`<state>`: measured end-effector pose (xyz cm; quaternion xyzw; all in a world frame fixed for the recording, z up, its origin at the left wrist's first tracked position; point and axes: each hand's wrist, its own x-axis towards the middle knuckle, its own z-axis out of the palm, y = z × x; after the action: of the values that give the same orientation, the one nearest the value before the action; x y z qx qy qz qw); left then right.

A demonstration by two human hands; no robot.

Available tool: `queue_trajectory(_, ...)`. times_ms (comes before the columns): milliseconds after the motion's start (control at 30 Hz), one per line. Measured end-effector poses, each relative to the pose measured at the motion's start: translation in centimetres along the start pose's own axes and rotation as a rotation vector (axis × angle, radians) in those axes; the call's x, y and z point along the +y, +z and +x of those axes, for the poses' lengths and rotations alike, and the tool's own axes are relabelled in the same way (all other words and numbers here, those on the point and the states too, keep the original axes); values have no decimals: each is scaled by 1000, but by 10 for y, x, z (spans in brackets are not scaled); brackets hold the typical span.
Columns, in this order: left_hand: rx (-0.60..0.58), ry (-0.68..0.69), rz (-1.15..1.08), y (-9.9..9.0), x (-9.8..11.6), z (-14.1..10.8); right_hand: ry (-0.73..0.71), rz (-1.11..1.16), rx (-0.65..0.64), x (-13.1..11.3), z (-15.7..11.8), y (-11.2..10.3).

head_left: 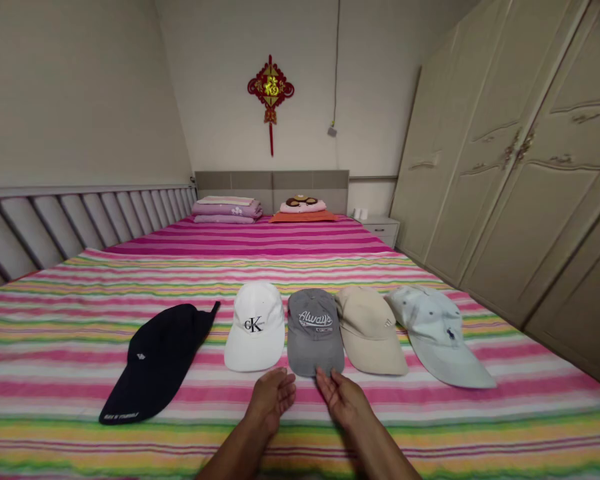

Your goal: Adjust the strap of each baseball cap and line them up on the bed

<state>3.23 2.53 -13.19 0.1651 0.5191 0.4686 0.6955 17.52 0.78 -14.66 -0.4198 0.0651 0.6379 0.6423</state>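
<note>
Several caps lie in a row on a bed with a striped sheet [190, 433]. From the left they are a black cap [163, 360], a white cap [256, 327], a grey cap [315, 333], a beige cap [373, 330] and a pale blue-green cap [440, 337]. My left hand [273, 399] is just below the gap between the white and grey caps, fingers loosely curved, holding nothing. My right hand [341, 397] is open, palm turned inward, its fingertips at the front edge of the grey cap's brim.
Folded purple bedding [227, 210] and a pink and orange stack [304, 212] lie by the headboard [310, 183]. A metal rail [80, 217] runs along the left. Wardrobes [480, 167] and a nightstand [384, 228] stand at right.
</note>
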Motion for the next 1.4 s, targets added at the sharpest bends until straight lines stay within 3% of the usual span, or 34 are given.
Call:
queue_trajectory(233,185,131,-135,-34,22,1,42,-94,-42,-7,-16,-11)
queue_trajectory(367,187,90,-143,-47,37,11,57,-137,-77,-7,-22,-18)
queue_trajectory(600,143,12,-99,-46,39,24,51,-161,-106,-4,-20,-22)
queue_trajectory(1400,85,-3,29,-58,32,11,45,-224,-114,-4,-20,-26)
